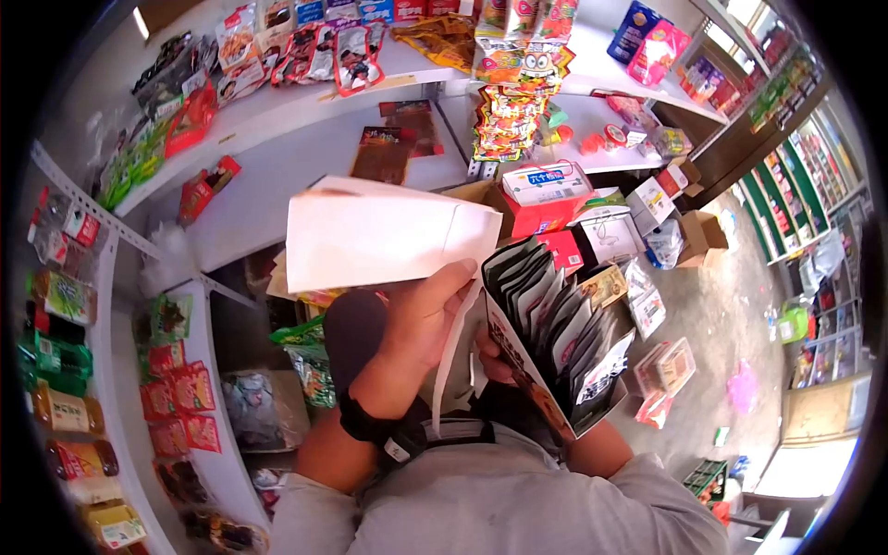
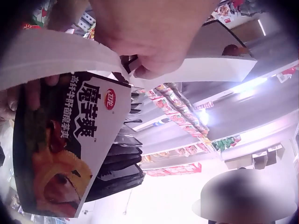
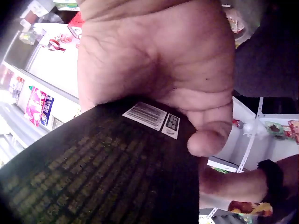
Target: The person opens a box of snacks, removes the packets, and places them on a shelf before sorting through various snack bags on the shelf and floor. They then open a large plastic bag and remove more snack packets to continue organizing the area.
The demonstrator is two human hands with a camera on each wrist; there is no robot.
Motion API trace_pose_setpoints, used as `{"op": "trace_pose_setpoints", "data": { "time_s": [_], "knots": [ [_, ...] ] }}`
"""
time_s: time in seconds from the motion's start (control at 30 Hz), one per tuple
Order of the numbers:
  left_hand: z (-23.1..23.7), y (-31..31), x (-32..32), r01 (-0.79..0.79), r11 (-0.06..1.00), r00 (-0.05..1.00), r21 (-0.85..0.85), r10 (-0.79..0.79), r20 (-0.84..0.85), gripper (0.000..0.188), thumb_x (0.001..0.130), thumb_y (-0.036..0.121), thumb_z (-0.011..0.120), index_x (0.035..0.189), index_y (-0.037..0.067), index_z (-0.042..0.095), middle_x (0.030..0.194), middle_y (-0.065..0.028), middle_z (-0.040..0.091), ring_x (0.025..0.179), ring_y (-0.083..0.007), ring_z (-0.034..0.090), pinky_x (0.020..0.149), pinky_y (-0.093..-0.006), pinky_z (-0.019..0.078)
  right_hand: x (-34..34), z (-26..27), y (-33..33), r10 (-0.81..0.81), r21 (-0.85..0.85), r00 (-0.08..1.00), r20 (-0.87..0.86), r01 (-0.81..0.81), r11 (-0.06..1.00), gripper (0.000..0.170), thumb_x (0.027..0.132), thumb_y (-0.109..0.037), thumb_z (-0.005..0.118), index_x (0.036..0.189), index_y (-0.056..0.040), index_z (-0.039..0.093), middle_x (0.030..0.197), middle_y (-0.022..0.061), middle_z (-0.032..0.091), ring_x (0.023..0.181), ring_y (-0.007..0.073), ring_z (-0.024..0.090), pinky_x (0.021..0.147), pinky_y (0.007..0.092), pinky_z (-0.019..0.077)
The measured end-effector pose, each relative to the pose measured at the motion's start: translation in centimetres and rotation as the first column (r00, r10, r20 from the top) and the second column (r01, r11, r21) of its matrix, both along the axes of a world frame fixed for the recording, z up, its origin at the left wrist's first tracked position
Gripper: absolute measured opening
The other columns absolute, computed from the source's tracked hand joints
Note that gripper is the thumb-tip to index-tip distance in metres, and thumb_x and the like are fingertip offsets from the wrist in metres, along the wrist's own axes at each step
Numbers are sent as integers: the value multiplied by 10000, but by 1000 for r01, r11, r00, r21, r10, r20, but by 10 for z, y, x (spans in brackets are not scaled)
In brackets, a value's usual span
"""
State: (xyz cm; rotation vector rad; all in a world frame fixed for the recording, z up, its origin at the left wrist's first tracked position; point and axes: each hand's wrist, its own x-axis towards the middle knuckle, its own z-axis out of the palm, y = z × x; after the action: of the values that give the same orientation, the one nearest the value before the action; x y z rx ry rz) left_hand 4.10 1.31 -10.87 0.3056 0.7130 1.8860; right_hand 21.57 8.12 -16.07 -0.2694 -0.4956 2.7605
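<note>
My left hand (image 1: 421, 314) pinches the edge of a white cardboard lid (image 1: 388, 231), which stands out to the left with its pale inner side up. A strip of white card curves down below that hand. My right hand (image 3: 159, 60) grips the snack box (image 1: 532, 370) by its side, with fingers showing at the near face in the head view. Black pouches (image 1: 564, 324) stand upright in a packed row inside the box. The printed front of the box (image 2: 70, 140) shows in the left wrist view, its dark brick-patterned side (image 3: 93, 172) in the right wrist view.
Shelves (image 1: 277, 199) with snack packs curve around the front and left. A red carton (image 1: 546, 208) and several other boxes sit ahead to the right. On the floor (image 1: 740, 324) lie a clear-lidded pack (image 1: 666, 365) and a pink bag (image 1: 742, 387).
</note>
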Motion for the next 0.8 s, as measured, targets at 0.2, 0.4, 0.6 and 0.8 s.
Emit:
{"op": "trace_pose_setpoints", "data": {
  "time_s": [0.2, 0.4, 0.6, 0.8],
  "knots": [
    [20, -4, -26, 340, 939, 931, -48, -344, -126, 382, 909, 55, 699, 1272, -37, 624, 1153, -106, 697, 1014, -191, 695, 872, -332, 580, 9, 2, 3, -26, 91, 992, 120, 15, 996, 507, 990, -523, 511, 1056, -32, 616, 786, 176, 591, 544, 258, 487, 387, 334, 352],
    [27, -12, -54, 495, 829, 576, -261, -537, -617, 327, 833, 114, 727, 1124, -28, 679, 951, -90, 718, 761, -138, 684, 618, -277, 546, 17, -14, 8, 56, 482, 988, 145, -120, 868, 418, 969, -417, 636, 1051, -9, 603, 809, 148, 588, 612, 226, 546, 469, 323, 412],
    [19, 3, -72, 531, 707, 191, -467, -637, -747, 374, 819, 208, 721, 1101, -35, 688, 908, -84, 734, 703, -133, 679, 632, -282, 550, 23, -21, -12, -212, 321, 848, 485, 53, 946, 491, 951, -466, 623, 1140, -14, 642, 935, 153, 674, 839, 263, 667, 718, 372, 551],
    [42, -6, -119, 197, 913, 310, -356, -403, -861, 317, 812, 178, 723, 1035, -46, 695, 900, -103, 707, 767, -186, 660, 619, -334, 536, 81, -92, 19, -38, -9, 971, 238, 41, 999, 462, 998, -402, 601, 1229, -2, 626, 996, 163, 701, 859, 250, 687, 711, 360, 577]
  ]
}}
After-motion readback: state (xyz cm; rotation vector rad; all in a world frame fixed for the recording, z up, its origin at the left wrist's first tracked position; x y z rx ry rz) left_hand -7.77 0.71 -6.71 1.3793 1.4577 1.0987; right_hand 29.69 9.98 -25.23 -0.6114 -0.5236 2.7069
